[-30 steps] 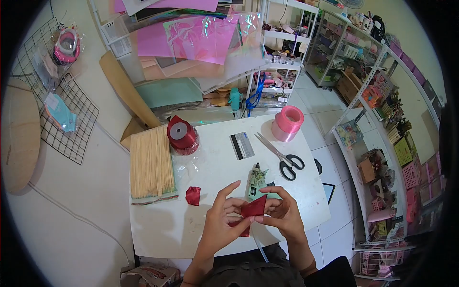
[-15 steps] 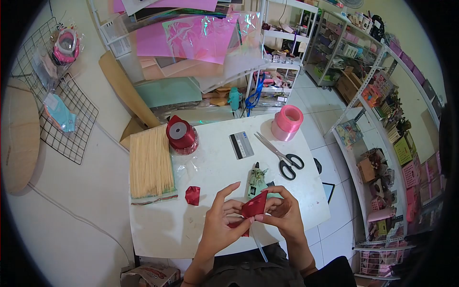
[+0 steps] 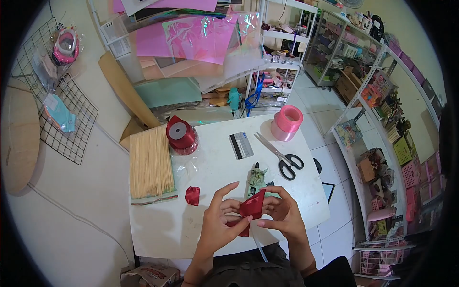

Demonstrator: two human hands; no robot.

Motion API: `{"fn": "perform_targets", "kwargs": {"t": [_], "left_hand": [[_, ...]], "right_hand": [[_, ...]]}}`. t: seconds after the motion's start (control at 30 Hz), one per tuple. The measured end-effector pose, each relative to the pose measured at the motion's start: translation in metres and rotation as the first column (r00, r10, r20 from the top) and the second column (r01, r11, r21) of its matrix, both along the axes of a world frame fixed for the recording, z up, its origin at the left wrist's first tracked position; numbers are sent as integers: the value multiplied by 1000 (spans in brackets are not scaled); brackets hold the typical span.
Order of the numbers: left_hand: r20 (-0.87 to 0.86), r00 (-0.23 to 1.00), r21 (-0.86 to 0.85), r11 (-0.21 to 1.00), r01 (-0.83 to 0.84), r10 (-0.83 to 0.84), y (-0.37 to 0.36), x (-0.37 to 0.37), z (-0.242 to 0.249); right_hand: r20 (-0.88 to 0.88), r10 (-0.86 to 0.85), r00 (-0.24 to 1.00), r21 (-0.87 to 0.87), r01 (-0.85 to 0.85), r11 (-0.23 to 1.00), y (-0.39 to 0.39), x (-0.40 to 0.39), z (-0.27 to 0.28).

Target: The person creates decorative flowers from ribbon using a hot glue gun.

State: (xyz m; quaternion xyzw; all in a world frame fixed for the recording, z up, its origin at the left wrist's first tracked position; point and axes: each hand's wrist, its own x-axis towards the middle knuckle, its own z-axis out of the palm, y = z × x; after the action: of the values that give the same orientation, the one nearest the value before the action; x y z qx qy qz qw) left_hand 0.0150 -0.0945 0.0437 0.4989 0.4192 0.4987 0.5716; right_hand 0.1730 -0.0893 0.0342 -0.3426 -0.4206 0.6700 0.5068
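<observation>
A folded piece of shiny red satin ribbon [image 3: 252, 204] is up in front of me, above the table's near edge. My left hand [image 3: 221, 220] pinches its lower left side with the thumb, its index finger raised away. At the ribbon's right edge, the fingers of my right hand [image 3: 285, 210] hold its upper corner, partly behind it, while the right thumb stands off below. More red fabric shows under the left fingers. Just beyond my hands lies a pale green glue gun [image 3: 256, 179], partly hidden by them. A smaller red ribbon piece [image 3: 192, 196] rests on the table to the left.
On the white table [image 3: 215, 167] are black-handled scissors [image 3: 282, 158], a grey card [image 3: 241, 145], a pink ribbon roll [image 3: 287, 123], a dark red ribbon roll [image 3: 181, 136] and a bundle of wooden sticks [image 3: 151, 165]. Loaded shelves [image 3: 382, 158] stand at the right.
My right thumb has come away from the ribbon's lower edge and moved slightly right. The red ribbon has shifted a little left and tilted.
</observation>
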Motion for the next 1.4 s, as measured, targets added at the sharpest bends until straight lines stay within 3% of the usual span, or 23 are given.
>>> {"fn": "perform_targets", "kwargs": {"t": [0.6,0.93,1.03,1.1,1.27,1.4], "left_hand": [[-30,999,20,999,36,-36,0,1,1],[-53,998,17,1000,24,-23,1,1,1],[-38,999,15,1000,13,-12,2,0,-2],[-31,1000,13,1000,6,-6,3,-2,-2],[31,997,-30,997,-71,72,3,-7,0],[69,988,-62,989,-136,140,6,-23,-10]], "right_hand": [[69,-20,997,-44,23,999,1,5,-4],[7,55,998,-48,-55,997,1,2,-2],[35,54,998,-21,-53,998,1,2,-5],[65,45,997,86,-51,995,1,7,-9],[174,5,985,115,-25,993,3,24,-7],[236,-452,860,260,392,882,0,67,-2]]}}
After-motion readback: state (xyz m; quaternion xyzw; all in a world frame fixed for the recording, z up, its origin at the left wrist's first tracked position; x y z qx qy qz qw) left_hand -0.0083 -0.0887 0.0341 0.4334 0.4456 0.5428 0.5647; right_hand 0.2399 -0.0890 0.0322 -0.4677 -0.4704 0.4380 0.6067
